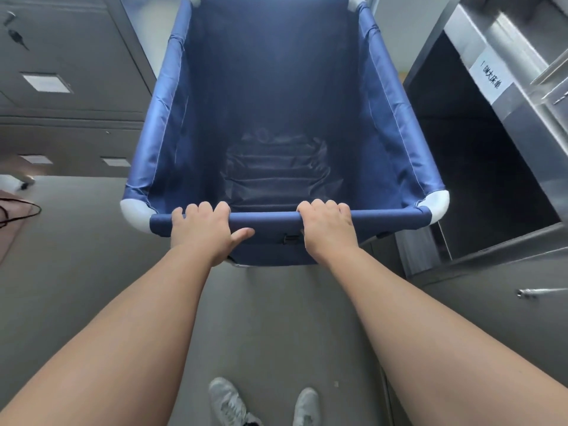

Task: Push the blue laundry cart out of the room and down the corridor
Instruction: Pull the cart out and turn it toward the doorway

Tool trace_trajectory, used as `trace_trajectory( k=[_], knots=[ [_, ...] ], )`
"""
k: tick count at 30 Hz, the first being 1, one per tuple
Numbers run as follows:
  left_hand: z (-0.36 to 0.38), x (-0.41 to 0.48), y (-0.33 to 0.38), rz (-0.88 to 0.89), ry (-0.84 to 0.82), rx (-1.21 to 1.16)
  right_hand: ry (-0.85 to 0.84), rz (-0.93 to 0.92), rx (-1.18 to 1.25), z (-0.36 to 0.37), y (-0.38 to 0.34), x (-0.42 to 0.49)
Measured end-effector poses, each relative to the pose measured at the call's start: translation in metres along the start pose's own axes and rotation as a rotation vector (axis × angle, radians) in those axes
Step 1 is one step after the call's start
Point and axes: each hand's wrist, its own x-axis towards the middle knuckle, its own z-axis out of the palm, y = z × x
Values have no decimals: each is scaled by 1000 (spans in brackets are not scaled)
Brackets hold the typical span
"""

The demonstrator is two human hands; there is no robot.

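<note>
The blue laundry cart [172,124] fills the upper middle of the head view, a fabric bin on a frame with pale plastic corners. It looks empty, with only wrinkled dark fabric at its bottom. My left hand [201,230] grips the near top rail left of centre, fingers curled over it. My right hand [329,227] grips the same rail right of centre. Both arms reach straight forward, and my grey shoes show on the floor below.
Grey metal cabinets [67,87] with label plates stand along the left. A stainless steel shelf unit [507,96] with a paper label sits close to the cart's right side. A pink item with a black cord [15,216] lies at the left edge. Grey floor [270,318] runs underfoot.
</note>
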Motion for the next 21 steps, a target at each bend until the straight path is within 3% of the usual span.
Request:
trace_trajectory(
  k=[10, 21],
  knots=[
    [22, -89, 11, -8, -40, -7, -30, -6, -22, 6, -4, -89],
    [59, -189, -3, 7, 36, -13, -73, 41, 96, 16, -35, -193]
  ],
)
